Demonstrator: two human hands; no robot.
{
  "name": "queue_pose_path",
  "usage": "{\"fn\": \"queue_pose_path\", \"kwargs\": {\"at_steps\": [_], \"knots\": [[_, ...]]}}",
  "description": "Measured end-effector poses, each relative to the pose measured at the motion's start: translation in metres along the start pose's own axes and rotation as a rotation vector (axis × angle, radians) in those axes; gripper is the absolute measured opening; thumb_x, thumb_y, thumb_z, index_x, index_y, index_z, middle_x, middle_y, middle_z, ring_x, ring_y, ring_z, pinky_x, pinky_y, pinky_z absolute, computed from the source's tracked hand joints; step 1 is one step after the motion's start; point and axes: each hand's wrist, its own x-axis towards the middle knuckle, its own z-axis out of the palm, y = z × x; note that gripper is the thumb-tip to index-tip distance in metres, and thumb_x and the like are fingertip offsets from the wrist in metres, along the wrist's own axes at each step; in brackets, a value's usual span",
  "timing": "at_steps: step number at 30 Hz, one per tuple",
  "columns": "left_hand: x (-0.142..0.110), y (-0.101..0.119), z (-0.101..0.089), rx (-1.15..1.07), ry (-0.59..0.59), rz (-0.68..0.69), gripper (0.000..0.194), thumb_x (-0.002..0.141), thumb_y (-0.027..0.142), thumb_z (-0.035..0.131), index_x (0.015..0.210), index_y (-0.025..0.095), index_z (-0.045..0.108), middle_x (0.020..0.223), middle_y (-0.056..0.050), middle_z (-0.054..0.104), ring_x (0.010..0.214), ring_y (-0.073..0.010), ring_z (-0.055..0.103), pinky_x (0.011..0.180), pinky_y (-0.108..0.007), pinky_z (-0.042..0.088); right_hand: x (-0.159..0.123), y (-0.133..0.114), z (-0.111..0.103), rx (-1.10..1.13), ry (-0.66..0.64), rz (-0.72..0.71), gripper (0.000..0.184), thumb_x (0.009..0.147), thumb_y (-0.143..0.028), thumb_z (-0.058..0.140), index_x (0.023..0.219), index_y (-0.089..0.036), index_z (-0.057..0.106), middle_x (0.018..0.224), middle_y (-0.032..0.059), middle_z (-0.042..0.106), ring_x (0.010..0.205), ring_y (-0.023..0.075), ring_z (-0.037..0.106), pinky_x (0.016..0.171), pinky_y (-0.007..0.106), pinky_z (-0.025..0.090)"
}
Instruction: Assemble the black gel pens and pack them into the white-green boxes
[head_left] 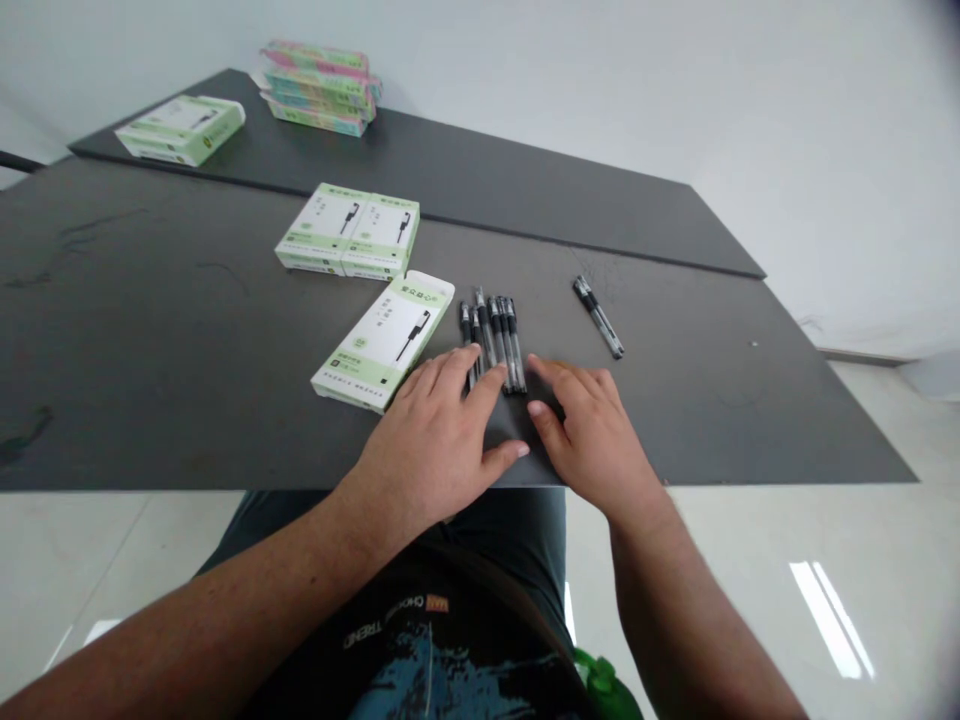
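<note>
Several clear-barrelled pens with black caps (496, 330) lie side by side on the dark table. My left hand (442, 435) rests over their lower left ends, fingers spread, hiding part of them. Just right of the pens is my right hand (589, 425), its thumb and index finger apart and the index tip close to the rightmost pen. A green and white pen box (382, 340) lies flat to the left, its end flap raised, near my left fingers. Off to the right are loose pens (598, 318) lying together, apart from both hands.
Two closed pen boxes (349, 230) sit side by side behind the nearer box. Another green and white box (182, 128) lies at the far left. A stack of colourful boxes (319, 88) stands at the back by the wall. The table's front edge (187, 488) runs before my body.
</note>
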Motion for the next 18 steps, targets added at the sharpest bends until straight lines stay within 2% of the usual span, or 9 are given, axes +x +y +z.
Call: {"fn": "queue_pose_path", "kwargs": {"at_steps": [4, 8, 11, 16, 18], "knots": [[-0.001, 0.001, -0.001, 0.038, 0.03, -0.062, 0.066, 0.096, 0.043, 0.087, 0.151, 0.013, 0.065, 0.151, -0.027, 0.064, 0.14, -0.0473, 0.065, 0.119, -0.065, 0.058, 0.019, 0.017, -0.004, 0.084, 0.024, 0.106, 0.045, 0.111, -0.028, 0.055, 0.152, -0.018, 0.071, 0.139, 0.017, 0.083, 0.118, 0.0313, 0.08, 0.108, 0.053, 0.062], [0.001, 0.001, -0.001, 0.038, 0.045, -0.072, 0.051, 0.099, 0.035, 0.081, 0.14, 0.012, 0.064, 0.136, -0.023, 0.069, 0.128, -0.0431, 0.068, 0.113, -0.06, 0.06, 0.056, 0.018, -0.007, 0.057, -0.059, 0.213, 0.043, 0.109, -0.023, 0.059, 0.148, -0.013, 0.075, 0.136, 0.0186, 0.085, 0.131, 0.0312, 0.079, 0.114, 0.048, 0.061], [0.003, 0.001, -0.001, 0.025, 0.074, -0.057, 0.043, 0.1, 0.027, 0.075, 0.138, 0.009, 0.063, 0.129, -0.023, 0.071, 0.126, -0.0422, 0.068, 0.112, -0.059, 0.06, 0.083, 0.009, -0.005, -0.015, -0.16, 0.29, 0.043, 0.109, -0.023, 0.063, 0.148, -0.009, 0.076, 0.129, 0.0196, 0.086, 0.127, 0.0325, 0.081, 0.112, 0.045, 0.061], [0.003, 0.0, 0.0, -0.022, 0.085, -0.05, 0.037, 0.097, 0.019, 0.069, 0.133, 0.009, 0.063, 0.126, -0.022, 0.073, 0.128, -0.0414, 0.067, 0.117, -0.058, 0.058, 0.105, 0.001, 0.0, -0.112, -0.211, 0.242, 0.04, 0.111, -0.032, 0.066, 0.144, -0.014, 0.078, 0.121, 0.0162, 0.088, 0.119, 0.0317, 0.083, 0.107, 0.041, 0.061], [0.002, -0.002, 0.0, -0.06, 0.103, -0.051, 0.036, 0.095, 0.014, 0.065, 0.131, 0.01, 0.063, 0.124, -0.021, 0.073, 0.127, -0.0394, 0.067, 0.117, -0.056, 0.057, 0.106, -0.003, 0.004, -0.173, -0.216, 0.205, 0.043, 0.11, -0.04, 0.069, 0.143, -0.013, 0.077, 0.124, 0.0187, 0.087, 0.123, 0.0332, 0.081, 0.107, 0.042, 0.061]]}}
